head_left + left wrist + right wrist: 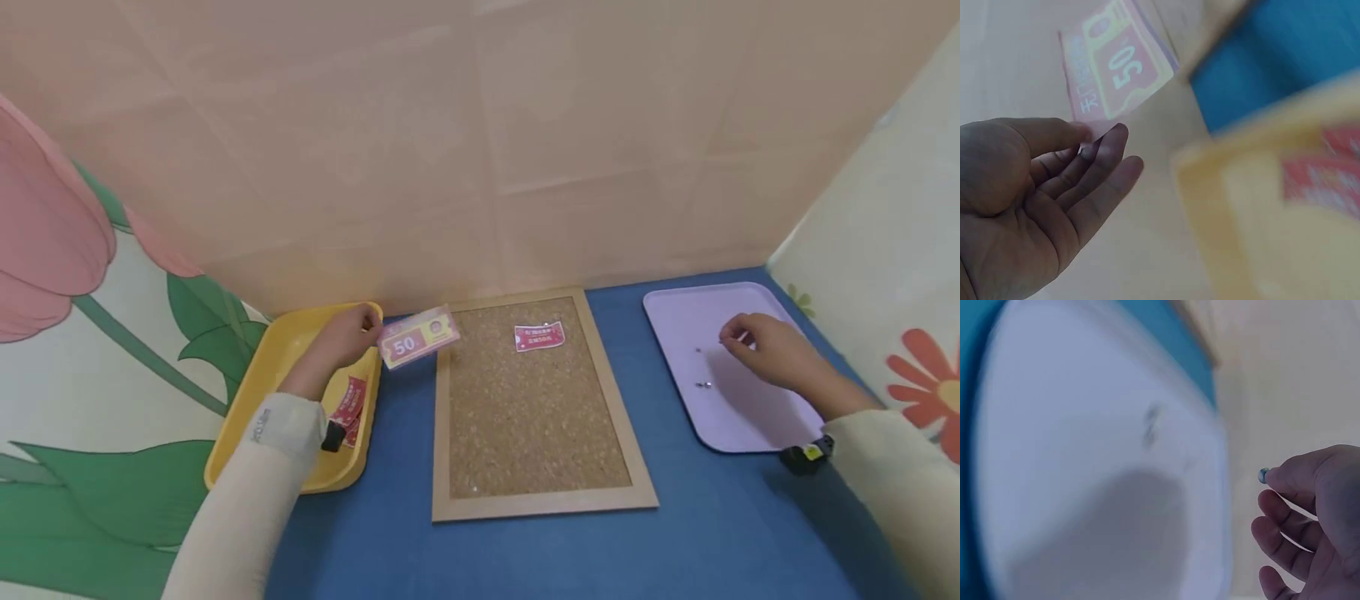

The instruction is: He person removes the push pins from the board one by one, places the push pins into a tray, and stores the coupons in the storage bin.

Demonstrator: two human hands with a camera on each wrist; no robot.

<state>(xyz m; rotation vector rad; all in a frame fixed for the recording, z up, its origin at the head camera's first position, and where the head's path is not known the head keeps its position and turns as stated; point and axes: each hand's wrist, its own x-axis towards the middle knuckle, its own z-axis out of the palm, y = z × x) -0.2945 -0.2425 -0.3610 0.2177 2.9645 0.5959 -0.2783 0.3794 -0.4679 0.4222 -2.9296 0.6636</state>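
Between thumb and fingers, my left hand (339, 343) pinches one end of a pink and yellow coupon (418, 337) printed with "50". It hangs in the air between the yellow bin and the corkboard (536, 417), overlapping the board's left frame in the head view. Over the lilac tray (750, 310), my right hand (772, 353) holds a small silvery thumbtack (1264, 475) at its thumb tip, the other fingers loosely bent. On the upper part of the cork lies a red coupon (539, 337), with a small shiny spot at its top edge.
Several red coupons (349, 403) lie in the yellow bin (281, 358) at the left. A few small shiny tacks (703, 385) rest on the tray. Blue cloth (540, 558) covers the table, backed by a beige sheet (480, 167), with painted walls at both sides.
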